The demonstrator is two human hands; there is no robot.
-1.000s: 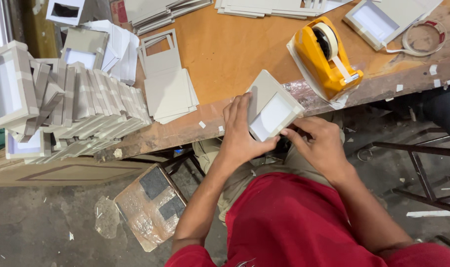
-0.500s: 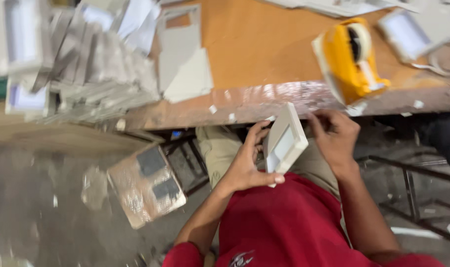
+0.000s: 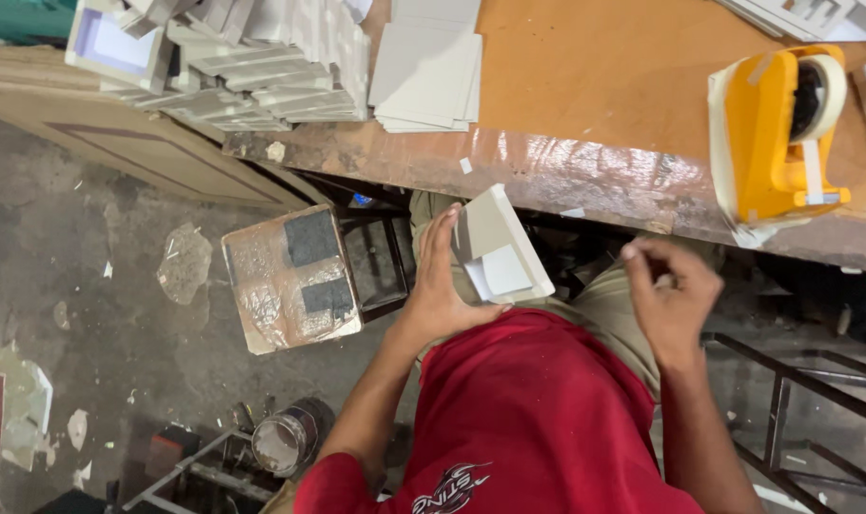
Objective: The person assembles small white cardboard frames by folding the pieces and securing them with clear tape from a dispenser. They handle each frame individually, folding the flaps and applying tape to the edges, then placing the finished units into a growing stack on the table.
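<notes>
Now | centre frame: left hand (image 3: 440,286) propping small grey windowed box (image 3: 498,249) with flat fingers | right hand (image 3: 669,297) fingers pinched together, box-free | risk: one-handed hold looks loose, box may slip to floor (image 3: 100,286).

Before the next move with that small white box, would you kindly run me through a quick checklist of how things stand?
1. Left hand grips the white box: ok.
2. Right hand off the box, fingers pinched; whether it holds a tape piece: cannot tell.
3. Yellow tape dispenser upright near the table edge: ok.
4. Stack of flat grey cards sits on the table: ok.
5. Box sits squarely upright: not ok, tilted over the lap.
</notes>
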